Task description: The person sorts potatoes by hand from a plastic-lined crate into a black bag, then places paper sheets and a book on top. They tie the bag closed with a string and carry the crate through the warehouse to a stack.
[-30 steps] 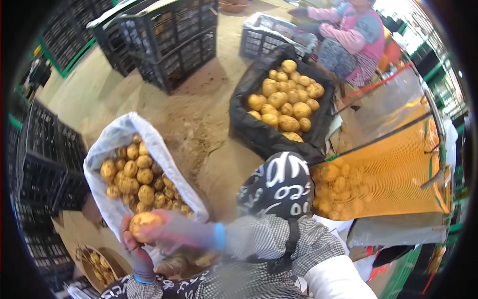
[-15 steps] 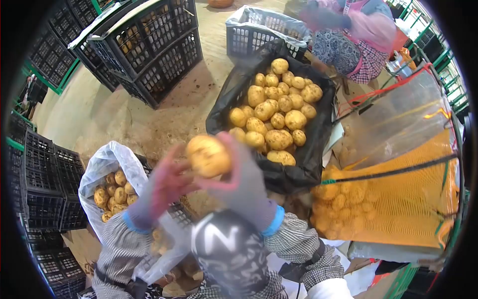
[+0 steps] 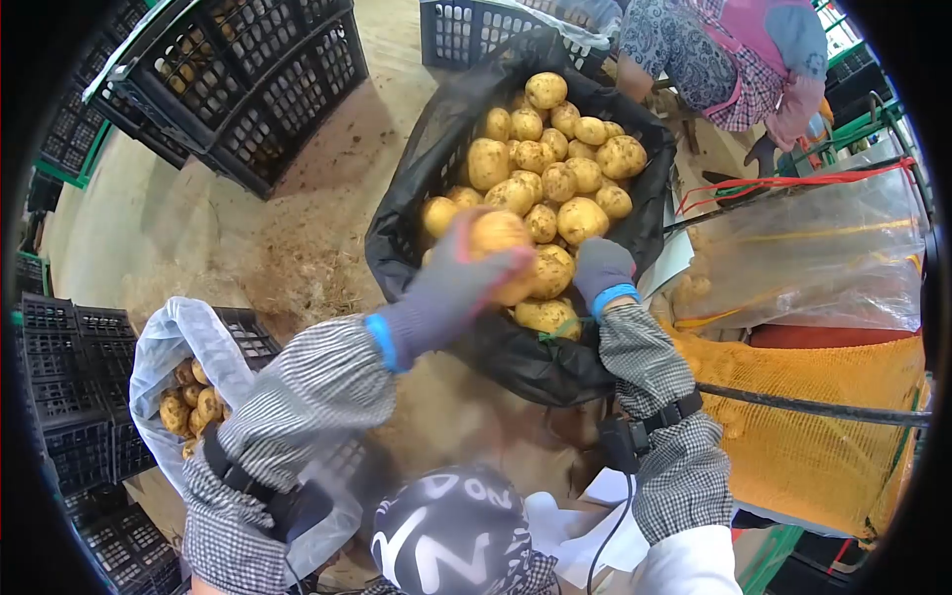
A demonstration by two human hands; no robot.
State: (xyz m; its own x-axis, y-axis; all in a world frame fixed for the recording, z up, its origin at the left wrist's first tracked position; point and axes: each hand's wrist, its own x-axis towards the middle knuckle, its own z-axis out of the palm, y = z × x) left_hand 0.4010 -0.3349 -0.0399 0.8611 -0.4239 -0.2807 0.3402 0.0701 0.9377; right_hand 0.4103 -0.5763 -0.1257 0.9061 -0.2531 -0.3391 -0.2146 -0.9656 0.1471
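Lettered dark cloth (image 3: 451, 535): nearest the viewer, below both hands
Left hand (image 3: 451, 283): gloved; fingers curled round a potato (image 3: 496, 228) with the thumb across its near face, the outline slightly blurred
Potato placement: above the near left part of the pile (image 3: 585, 218); a firm but light hold, with the palm behind it, best guards the skin from bruising
Height of hold: low over the pile is judged best, since a long drop could knock both skins
Right hand (image 3: 603, 268): gloved, at the right margin of the pile; fingers appear pressed together, and whether they grip anything cannot be told; best kept at the edge, leaving the middle free
Black liner (image 3: 555, 372): surrounds the pile, its near edge slack; folds are best kept clear of the fingers
Stacked crates (image 3: 263, 109): beyond, at left
Co-worker (image 3: 714, 59): beyond, at right, partly out of view
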